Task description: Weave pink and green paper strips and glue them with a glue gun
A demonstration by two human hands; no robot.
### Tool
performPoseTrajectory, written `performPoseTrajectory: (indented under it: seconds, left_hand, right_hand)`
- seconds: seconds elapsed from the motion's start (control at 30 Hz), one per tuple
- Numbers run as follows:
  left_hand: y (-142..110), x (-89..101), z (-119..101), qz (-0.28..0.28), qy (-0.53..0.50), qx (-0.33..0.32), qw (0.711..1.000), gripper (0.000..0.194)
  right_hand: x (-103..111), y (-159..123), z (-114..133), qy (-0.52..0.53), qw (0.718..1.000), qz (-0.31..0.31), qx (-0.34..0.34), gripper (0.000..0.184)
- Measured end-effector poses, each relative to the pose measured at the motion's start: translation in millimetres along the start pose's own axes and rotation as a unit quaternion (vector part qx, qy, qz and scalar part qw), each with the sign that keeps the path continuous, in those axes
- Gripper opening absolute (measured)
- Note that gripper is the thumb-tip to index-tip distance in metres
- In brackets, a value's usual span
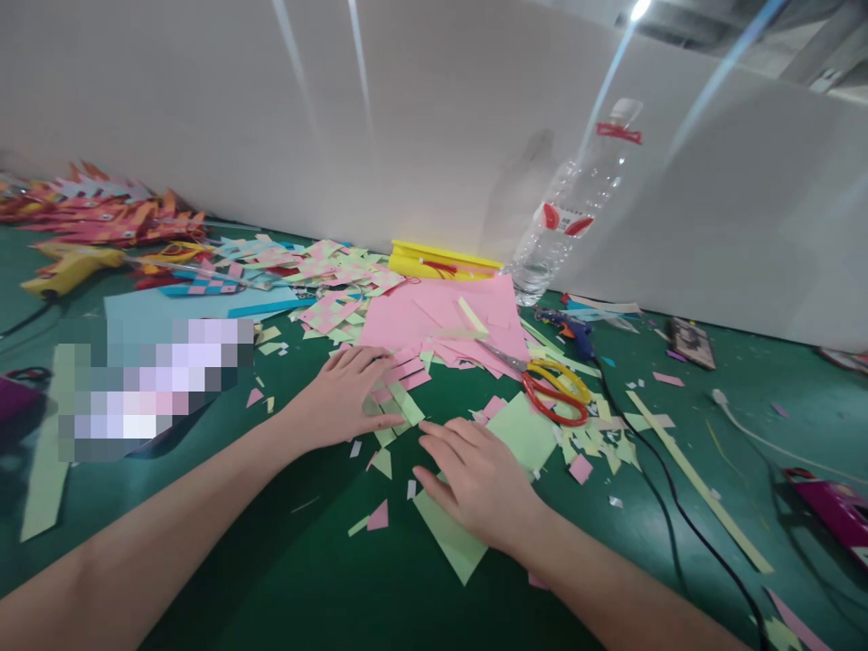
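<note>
My left hand [343,393] lies over a partly woven piece of pink strips [409,371] and pale green strips [405,402]. Its fingers are stretched, with the thumb reaching across the green strips, and the hand covers part of the weave. Just to the right is my right hand [478,484], palm down, fingers extended with their tips close to the ends of the green strips. Whether those tips touch the strips I cannot tell. Beneath and beside the right hand are pale green paper sheets [461,547]. Scissors [556,391] with red and yellow handles rest on pink paper [454,312].
A tilted plastic bottle [566,221] leans by the wall. Woven paper pieces [332,267] are heaped at the back; a yellow glue gun [74,269] lies left, a blue glue gun [576,334] right, with its black cord [668,479] trailing forward. Paper scraps litter the green table [271,579].
</note>
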State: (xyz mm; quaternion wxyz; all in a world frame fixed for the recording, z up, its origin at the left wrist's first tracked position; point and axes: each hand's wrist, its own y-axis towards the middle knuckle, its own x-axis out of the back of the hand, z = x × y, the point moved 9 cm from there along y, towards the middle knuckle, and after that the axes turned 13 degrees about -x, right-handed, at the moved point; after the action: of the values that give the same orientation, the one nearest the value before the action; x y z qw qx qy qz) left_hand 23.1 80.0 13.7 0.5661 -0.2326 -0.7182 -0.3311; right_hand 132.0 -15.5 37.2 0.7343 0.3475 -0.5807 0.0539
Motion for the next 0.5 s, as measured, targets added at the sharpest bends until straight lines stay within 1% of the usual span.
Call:
performPoseTrajectory:
  seconds: [0.1, 0.2, 0.4, 0.5]
  left_hand:
    - [-1, -1.4, 1, 0.002, -0.009, -0.001, 1.000, 0.070]
    - [-1, -1.1, 2, -0.003, -0.014, -0.002, 1.000, 0.069]
    - [0, -0.9, 1, 0.005, -0.012, -0.002, 1.000, 0.073]
    - [0, -0.6, -1, 0.006, -0.012, -0.006, 1.000, 0.073]
  right_hand:
    - [1, 1, -1, 0.007, 1.000, 0.002, -0.005, 0.027]
    - [1, 1, 1, 0.016, 1.000, 0.010, 0.008, 0.028]
    - [-9, 1, 2, 0.019, 0.998, 0.059, 0.013, 0.032]
    - [-12, 1, 2, 0.013, 0.998, 0.068, 0.013, 0.035]
